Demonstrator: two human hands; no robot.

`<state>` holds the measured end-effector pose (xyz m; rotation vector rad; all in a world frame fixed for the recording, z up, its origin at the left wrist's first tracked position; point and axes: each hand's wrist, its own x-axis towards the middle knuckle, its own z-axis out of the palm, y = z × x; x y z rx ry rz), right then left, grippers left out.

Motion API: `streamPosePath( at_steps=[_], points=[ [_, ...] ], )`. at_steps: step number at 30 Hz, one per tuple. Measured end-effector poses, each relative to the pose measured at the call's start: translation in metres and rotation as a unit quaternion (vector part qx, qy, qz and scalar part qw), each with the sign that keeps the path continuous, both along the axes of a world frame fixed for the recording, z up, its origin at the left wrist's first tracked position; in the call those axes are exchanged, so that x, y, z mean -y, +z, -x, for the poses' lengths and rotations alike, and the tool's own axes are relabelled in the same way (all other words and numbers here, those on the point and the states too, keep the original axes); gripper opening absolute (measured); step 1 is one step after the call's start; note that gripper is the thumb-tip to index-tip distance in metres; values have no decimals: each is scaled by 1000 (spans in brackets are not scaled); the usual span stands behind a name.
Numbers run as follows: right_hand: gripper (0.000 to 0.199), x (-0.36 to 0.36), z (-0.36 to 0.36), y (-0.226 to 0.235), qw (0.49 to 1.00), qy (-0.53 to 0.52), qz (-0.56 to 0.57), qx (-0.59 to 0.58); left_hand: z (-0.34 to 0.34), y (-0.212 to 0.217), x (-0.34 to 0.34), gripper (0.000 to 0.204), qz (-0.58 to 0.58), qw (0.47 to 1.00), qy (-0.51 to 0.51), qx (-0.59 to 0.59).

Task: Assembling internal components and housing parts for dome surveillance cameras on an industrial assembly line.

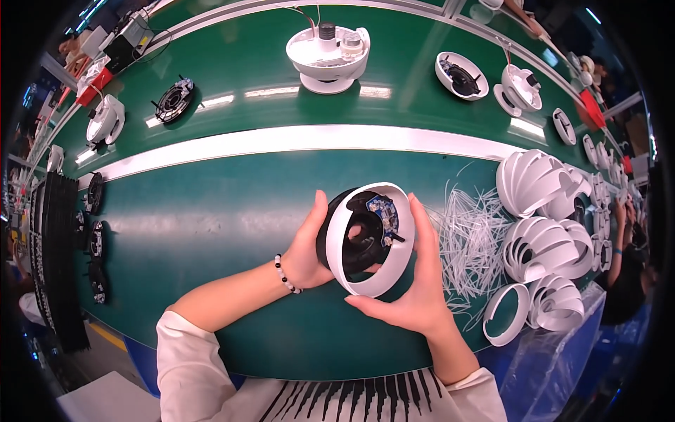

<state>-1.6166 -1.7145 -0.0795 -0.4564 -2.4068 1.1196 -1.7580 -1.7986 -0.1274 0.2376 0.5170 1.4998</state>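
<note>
A green worktop carries everything, crossed by a white stripe. Beyond the stripe stand a white round housing and a black fan grille. Near the right edge lie stacked white ring shells beside loose white strips.

Open green table left of the hands; white cable ties and stacked white ring housings block the right.

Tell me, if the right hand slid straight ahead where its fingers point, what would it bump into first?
The right hand points up the picture, away from the person. It already cups the white ring housing. Beyond that, probably only bare green belt, then the white divider strip. Depth is hard to judge.
</note>
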Motion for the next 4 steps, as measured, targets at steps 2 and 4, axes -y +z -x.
streamPosePath(
  at_steps=[2, 4],
  points=[
    [106, 2, 1, 1, 999, -11, -42, 8, 1, 2, 2, 69, -15, 999, 5, 44],
    [108, 4, 1, 1, 998, -11, -54, 10, 1, 4, 2, 70, 2, 999, 5, 32]
  ],
)
